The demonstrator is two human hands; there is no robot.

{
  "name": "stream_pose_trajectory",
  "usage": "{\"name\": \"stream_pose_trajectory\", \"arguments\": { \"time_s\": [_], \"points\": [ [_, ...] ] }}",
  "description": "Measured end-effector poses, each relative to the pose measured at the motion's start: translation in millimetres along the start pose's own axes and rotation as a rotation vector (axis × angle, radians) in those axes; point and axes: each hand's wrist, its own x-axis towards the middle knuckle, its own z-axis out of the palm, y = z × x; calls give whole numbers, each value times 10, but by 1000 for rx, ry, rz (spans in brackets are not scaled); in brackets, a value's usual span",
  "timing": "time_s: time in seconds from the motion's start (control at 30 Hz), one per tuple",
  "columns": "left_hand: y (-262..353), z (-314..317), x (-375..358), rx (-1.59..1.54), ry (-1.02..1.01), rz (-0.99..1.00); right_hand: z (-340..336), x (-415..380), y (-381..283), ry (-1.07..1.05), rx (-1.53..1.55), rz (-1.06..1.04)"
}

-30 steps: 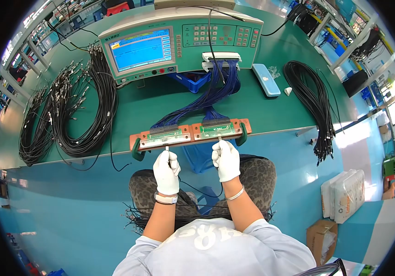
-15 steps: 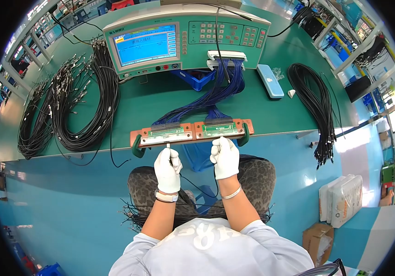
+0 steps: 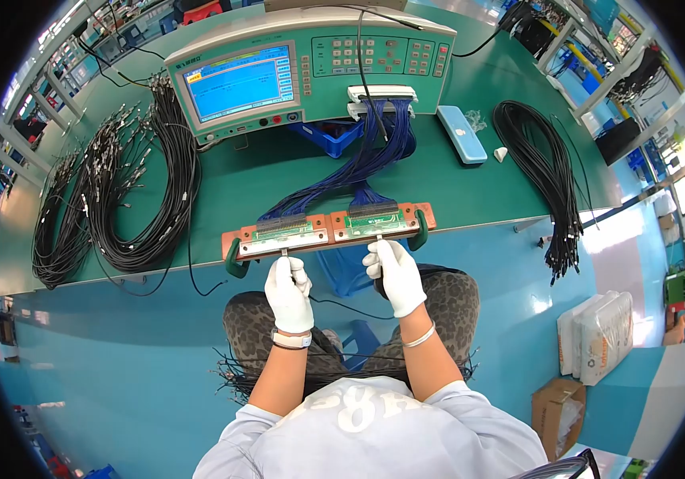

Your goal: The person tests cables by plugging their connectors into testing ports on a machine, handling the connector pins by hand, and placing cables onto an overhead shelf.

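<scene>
A thin black cable (image 3: 352, 306) hangs in a loop between my two white-gloved hands. My left hand (image 3: 288, 295) is closed in a pinch on one end of it, its small connector tip (image 3: 284, 253) right at the front edge of the left green board (image 3: 290, 230). The other end is pinched in my right hand (image 3: 398, 279), fingertips at the front edge of the right green board (image 3: 370, 224). Both boards sit on an orange-brown test fixture (image 3: 328, 229) with dark green handles (image 3: 236, 257) along the table's front edge. My fingers partly hide the cable ends.
Behind the fixture stands a green cable tester (image 3: 310, 80) with a lit blue screen (image 3: 241, 83); blue wires (image 3: 366, 164) link the two. Black cable bundles lie left (image 3: 175, 215) and right (image 3: 530, 152) on the green table (image 3: 454, 191). More cables (image 3: 238, 377) lie across my lap. A light-blue case (image 3: 462, 134) rests near the tester.
The large line of text on the tester's screen has gone. Both hands remain pinched at the fixture's front edge, the right one turned a little. The whole view has shifted slightly.
</scene>
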Motion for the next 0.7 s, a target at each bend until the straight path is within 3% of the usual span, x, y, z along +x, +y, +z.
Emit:
{"name": "stream_pose_trajectory", "arguments": {
  "time_s": [0.1, 0.27, 0.57, 0.7],
  "points": [
    [36, 29, -6, 42, 37, 21, -106, -85, -30, 43, -192, -111],
    [56, 45, 18, 43, 46, 28, -297, -202, -146, 210, -264, -255],
    [16, -3, 22, 82, 31, 69, -574, -228, -157, 237, -203, -237],
    [166, -15, 33, 287, -24, -10, -551, -323, -222, 192, -242, -229]
  ]
}}
